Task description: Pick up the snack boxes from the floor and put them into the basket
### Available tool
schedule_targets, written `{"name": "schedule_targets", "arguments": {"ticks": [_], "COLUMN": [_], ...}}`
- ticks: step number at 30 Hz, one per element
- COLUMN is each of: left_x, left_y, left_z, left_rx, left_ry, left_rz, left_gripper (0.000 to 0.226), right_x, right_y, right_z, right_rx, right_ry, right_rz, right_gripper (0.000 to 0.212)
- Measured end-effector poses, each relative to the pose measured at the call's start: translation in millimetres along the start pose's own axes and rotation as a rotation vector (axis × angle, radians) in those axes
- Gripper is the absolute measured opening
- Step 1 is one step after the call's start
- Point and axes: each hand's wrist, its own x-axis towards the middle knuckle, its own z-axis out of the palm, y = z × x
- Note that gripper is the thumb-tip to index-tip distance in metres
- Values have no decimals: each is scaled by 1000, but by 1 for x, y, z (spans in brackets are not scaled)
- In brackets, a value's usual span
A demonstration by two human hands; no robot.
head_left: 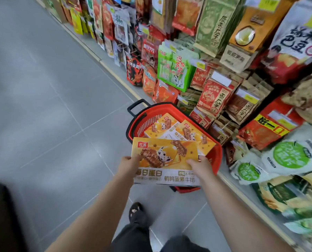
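I hold a flat yellow and white snack box (pixel 165 157) level over the near rim of the red basket (pixel 216 153). My left hand (pixel 128 167) grips its left edge and my right hand (pixel 200 167) grips its right edge. The basket stands on the grey floor beside the shelf. Inside it lie two more yellow snack boxes (pixel 161 125), (pixel 191 133), side by side and tilted. The held box hides the near part of the basket.
Shelves packed with hanging snack bags (pixel 215 91) run along the right side, close to the basket. The basket's black handle (pixel 136 106) sticks out at its far end. Grey floor tiles (pixel 51 106) spread to the left. My foot (pixel 137 213) stands below the basket.
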Motion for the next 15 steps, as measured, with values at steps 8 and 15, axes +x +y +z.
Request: {"name": "schedule_targets", "arguments": {"ticks": [8, 15], "left_x": [96, 195], "left_y": [84, 125], "left_z": [-16, 4], "left_rx": [77, 127], "left_ry": [-90, -102], "left_rz": [-76, -200], "left_gripper": [32, 29], "right_x": [69, 170], "right_y": [-76, -139], "right_z": [59, 100], "right_rx": [2, -202], "right_ry": [-50, -102], "right_rz": [94, 99], "right_gripper": [63, 70]}}
